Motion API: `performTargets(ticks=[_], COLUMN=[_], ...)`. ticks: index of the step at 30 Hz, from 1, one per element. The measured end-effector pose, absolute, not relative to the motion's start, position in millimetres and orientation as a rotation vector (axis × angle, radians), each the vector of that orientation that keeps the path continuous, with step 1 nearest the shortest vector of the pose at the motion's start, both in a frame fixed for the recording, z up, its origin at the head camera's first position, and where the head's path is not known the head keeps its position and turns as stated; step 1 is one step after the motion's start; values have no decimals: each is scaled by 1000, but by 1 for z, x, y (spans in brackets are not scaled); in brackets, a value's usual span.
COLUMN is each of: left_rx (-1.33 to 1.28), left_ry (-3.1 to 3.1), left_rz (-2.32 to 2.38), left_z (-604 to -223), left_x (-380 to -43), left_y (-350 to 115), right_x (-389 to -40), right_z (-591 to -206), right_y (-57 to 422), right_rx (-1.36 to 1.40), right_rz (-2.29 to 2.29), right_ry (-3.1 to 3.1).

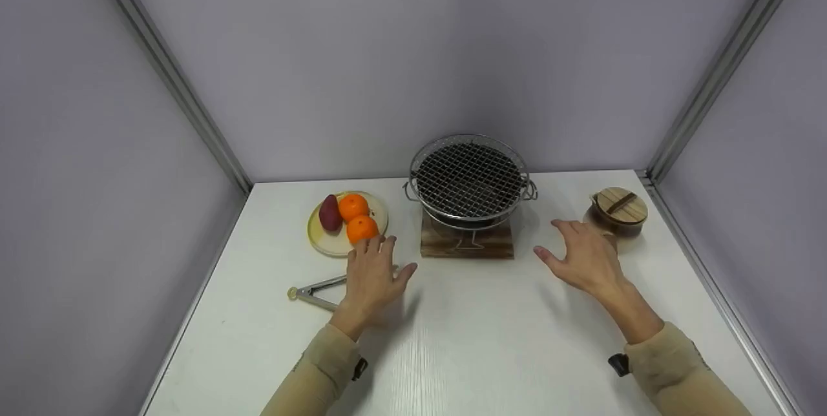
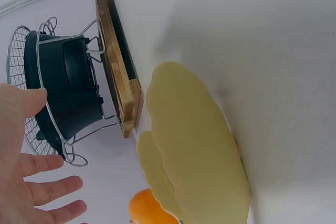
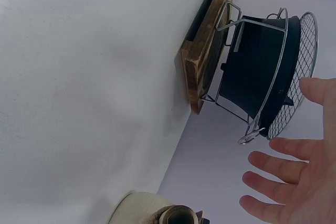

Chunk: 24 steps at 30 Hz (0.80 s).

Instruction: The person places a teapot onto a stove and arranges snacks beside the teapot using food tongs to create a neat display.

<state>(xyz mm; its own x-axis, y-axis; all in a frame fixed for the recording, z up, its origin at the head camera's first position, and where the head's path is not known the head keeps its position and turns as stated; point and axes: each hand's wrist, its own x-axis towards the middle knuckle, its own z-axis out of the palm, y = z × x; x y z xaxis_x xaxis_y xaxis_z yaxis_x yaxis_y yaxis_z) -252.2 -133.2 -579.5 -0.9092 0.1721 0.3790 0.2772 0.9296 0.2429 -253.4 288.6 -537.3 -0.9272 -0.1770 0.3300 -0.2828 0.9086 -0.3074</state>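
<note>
My left hand (image 1: 373, 277) hovers over the tongs (image 1: 316, 287), its fingers spread and holding nothing. The hand hides most of the tongs in the head view; their pale yellow scalloped tips (image 2: 194, 145) loom large in the left wrist view. Just beyond its fingertips is a yellowish plate (image 1: 329, 248) with two oranges (image 1: 362, 230) and a purple-red sweet potato (image 1: 331, 214). My right hand (image 1: 586, 261), also spread and holding nothing, hangs in the air in front of a small pot (image 1: 617, 227) with a wooden lid (image 1: 621, 205).
Between the hands, at the back, a round black grill (image 2: 68, 77) with a wire mesh top (image 1: 470, 180) stands in a wire frame on a wooden base (image 1: 434, 241). Grey panels (image 1: 413, 67) enclose the white table (image 1: 465, 345) at the back and both sides.
</note>
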Motion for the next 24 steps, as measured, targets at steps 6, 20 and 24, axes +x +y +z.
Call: performTargets(ticks=[6, 20, 24], left_rx=[-332, -340, -340], left_ry=[-2713, -2696, -2694], left_rz=[-396, -390, -387], left_z=[-583, -585, -586], left_x=[-253, -254, -254], left_y=[-133, -133, -133], right_x=[-252, -251, -251], right_z=[-535, -536, -535], right_y=[290, 296, 299], right_rx=[315, 273, 260], right_rz=[529, 527, 522], right_ry=[-2771, -2762, -2753])
